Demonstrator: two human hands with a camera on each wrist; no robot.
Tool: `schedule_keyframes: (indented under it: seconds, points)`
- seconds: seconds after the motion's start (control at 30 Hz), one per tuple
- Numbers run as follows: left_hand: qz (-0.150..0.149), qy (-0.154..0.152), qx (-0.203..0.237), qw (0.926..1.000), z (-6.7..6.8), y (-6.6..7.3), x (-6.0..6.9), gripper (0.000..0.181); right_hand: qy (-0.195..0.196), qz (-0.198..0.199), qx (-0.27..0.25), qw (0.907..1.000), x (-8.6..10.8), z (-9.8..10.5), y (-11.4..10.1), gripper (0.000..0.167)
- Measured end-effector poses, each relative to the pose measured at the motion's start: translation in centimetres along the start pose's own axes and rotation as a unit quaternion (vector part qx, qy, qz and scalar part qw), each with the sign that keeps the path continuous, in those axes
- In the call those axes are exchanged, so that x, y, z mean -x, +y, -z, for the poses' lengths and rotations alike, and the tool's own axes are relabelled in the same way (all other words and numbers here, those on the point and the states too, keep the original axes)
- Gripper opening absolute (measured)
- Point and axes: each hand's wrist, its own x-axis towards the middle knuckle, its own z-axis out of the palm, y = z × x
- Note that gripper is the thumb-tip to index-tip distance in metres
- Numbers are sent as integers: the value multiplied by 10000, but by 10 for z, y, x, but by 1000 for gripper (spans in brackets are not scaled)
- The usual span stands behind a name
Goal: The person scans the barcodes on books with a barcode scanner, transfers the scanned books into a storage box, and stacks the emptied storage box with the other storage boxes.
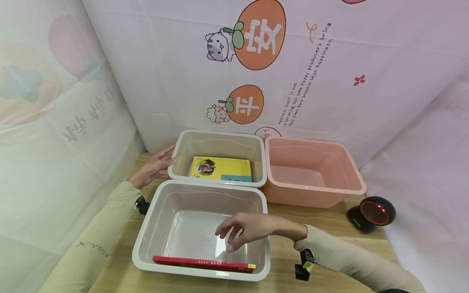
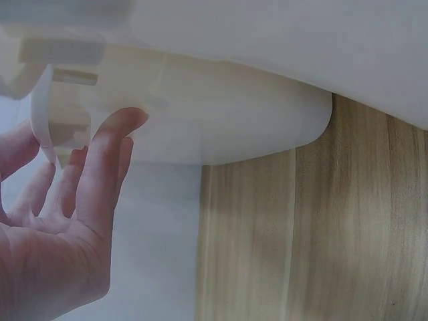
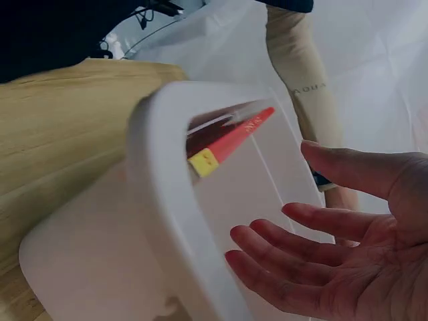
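At the left end of a beige plastic bin (image 1: 224, 184), my left hand (image 1: 153, 165) holds the rim. In the left wrist view one finger of that hand (image 2: 63, 234) meets the rim and another digit lies against the outer wall beneath it. A yellow book (image 1: 223, 167) with a blue corner lies in this bin. Over the grey-white bin (image 1: 199, 276) in front hovers my right hand (image 1: 249, 228), holding nothing, its fingers loosely bent. Along that bin's near wall a thin red book (image 1: 203, 263) stands on edge, a yellow patch at its right end.
A pink bin (image 1: 316, 195) stands beside the beige one at the back right. To its right sits a small black round device (image 1: 373, 213) on the wooden table (image 1: 300, 264). Printed white cloth (image 1: 176, 73) hangs behind and at both sides.
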Motion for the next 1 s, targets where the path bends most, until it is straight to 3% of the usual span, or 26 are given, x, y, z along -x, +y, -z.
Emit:
schedule_keyframes:
  seconds: [0.23, 0.37, 0.5, 0.63, 0.77, 1.0]
  points:
    - [7, -5, 12, 10000, 0, 1, 2, 76, -322, -515, 833, 9947, 3, -15, 0, 44]
    - [-18, -40, 43, 10000, 0, 1, 3, 76, -727, -780, 1573, 9818, 2, -24, -1, 42]
    - [-44, -63, 12, 10000, 0, 0, 4, 76, -813, -947, 2064, 9705, 2, -30, -3, 41]
    - [-32, -36, 12, 10000, 0, 0, 3, 75, -715, -972, 2502, 9606, 3, -34, -2, 45]
    - [-4, -5, 15, 10000, -1, 0, 2, 75, -396, -886, 3029, 9481, 4, -37, 3, 37]
    - [-9, 15, 54, 10000, -1, 1, 1, 76, 572, -507, 3213, 9439, 7, -36, 13, 26]
